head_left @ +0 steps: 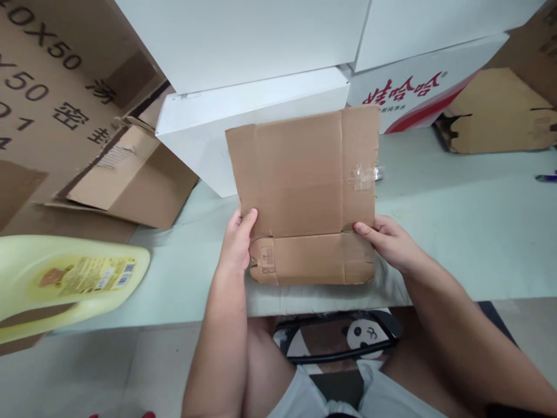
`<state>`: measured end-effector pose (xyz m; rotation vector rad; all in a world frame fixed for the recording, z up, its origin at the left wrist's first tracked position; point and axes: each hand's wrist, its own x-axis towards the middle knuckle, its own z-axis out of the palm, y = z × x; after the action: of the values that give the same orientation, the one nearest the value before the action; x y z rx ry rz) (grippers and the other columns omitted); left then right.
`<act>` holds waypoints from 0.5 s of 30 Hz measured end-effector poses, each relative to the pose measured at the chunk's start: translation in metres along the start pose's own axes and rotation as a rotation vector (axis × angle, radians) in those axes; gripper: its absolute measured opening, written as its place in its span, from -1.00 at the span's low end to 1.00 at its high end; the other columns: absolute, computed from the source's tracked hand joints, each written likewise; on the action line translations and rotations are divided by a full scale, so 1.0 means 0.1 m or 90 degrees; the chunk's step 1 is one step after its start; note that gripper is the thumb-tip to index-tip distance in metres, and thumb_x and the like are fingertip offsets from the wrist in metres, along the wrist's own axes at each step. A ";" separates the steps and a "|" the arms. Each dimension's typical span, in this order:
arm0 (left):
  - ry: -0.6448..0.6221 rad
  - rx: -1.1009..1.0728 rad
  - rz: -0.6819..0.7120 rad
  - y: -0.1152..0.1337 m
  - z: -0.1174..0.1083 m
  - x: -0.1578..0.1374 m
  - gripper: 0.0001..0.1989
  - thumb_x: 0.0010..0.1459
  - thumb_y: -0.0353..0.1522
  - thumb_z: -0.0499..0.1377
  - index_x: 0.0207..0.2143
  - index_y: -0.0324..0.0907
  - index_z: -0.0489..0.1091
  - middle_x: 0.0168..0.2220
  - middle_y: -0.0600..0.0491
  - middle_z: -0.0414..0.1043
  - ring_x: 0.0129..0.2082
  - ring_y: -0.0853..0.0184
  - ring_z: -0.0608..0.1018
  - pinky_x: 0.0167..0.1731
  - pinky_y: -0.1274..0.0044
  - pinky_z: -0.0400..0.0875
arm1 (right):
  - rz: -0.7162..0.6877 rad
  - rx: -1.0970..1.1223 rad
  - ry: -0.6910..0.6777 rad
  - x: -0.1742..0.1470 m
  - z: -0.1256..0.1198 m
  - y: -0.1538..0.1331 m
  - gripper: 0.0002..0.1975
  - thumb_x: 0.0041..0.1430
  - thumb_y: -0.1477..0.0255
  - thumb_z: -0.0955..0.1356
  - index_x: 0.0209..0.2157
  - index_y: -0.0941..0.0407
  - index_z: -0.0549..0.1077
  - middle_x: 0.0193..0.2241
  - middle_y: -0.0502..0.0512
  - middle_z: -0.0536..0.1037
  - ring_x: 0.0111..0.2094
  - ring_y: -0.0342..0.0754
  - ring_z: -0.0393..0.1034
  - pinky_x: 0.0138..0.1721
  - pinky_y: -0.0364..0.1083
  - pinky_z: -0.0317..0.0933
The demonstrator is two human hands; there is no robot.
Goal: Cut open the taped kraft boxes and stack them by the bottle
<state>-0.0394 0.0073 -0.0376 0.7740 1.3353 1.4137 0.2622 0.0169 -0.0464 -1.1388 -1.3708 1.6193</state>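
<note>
A brown flattened cardboard box point(300, 174) is held up in front of me above the table, its lower flap folded along a crease. My left hand point(238, 241) grips its left edge, thumb on the front face and fingers behind. On the opposite edge my right hand point(389, 241) holds it the same way, thumb near the crease. Clear tape point(362, 177) with torn spots sticks to the upper right panel. A small printed stamp point(266, 258) marks the lower left corner. The fingers behind the cardboard are mostly hidden.
White boxes point(261, 46) are stacked at the back of the pale green table point(456, 232). An open brown carton point(139, 174) leans at the left, near a yellow jug point(96, 278). Another folded cardboard piece point(500, 116) lies at the right, with a pen point(546, 178) near the edge.
</note>
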 end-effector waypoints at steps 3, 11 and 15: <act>-0.003 -0.012 0.047 0.02 0.01 -0.01 -0.37 -0.05 -0.01 0.48 -0.01 -0.11 0.47 0.14 -0.12 0.58 0.19 0.00 0.58 0.15 0.27 0.53 | -0.014 -0.018 -0.007 -0.01 -0.01 -0.01 -0.48 0.11 -0.13 0.46 -0.21 0.05 0.65 -0.20 0.16 0.73 -0.18 0.14 0.64 -0.06 0.11 0.50; -0.059 -0.007 0.046 0.04 0.03 -0.04 -0.33 -0.06 -0.01 0.50 0.01 -0.09 0.39 0.05 -0.12 0.62 0.21 -0.02 0.57 0.16 0.27 0.52 | -0.019 0.006 0.058 0.00 -0.03 0.03 -0.47 0.07 -0.11 0.49 -0.15 0.04 0.62 -0.12 0.15 0.72 -0.07 0.16 0.61 0.01 0.10 0.44; -0.057 -0.016 0.058 0.04 0.06 -0.05 -0.34 -0.05 -0.03 0.50 0.01 -0.07 0.38 0.06 -0.10 0.61 0.24 0.02 0.54 0.13 0.31 0.54 | -0.053 0.014 0.084 0.02 -0.01 0.01 -0.52 0.11 -0.03 0.49 -0.08 0.01 0.58 -0.03 0.12 0.68 0.02 0.15 0.57 0.11 0.12 0.39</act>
<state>-0.0331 0.0051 -0.0315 0.8804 1.2246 1.4470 0.2626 0.0189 -0.0480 -1.1412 -1.2950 1.4701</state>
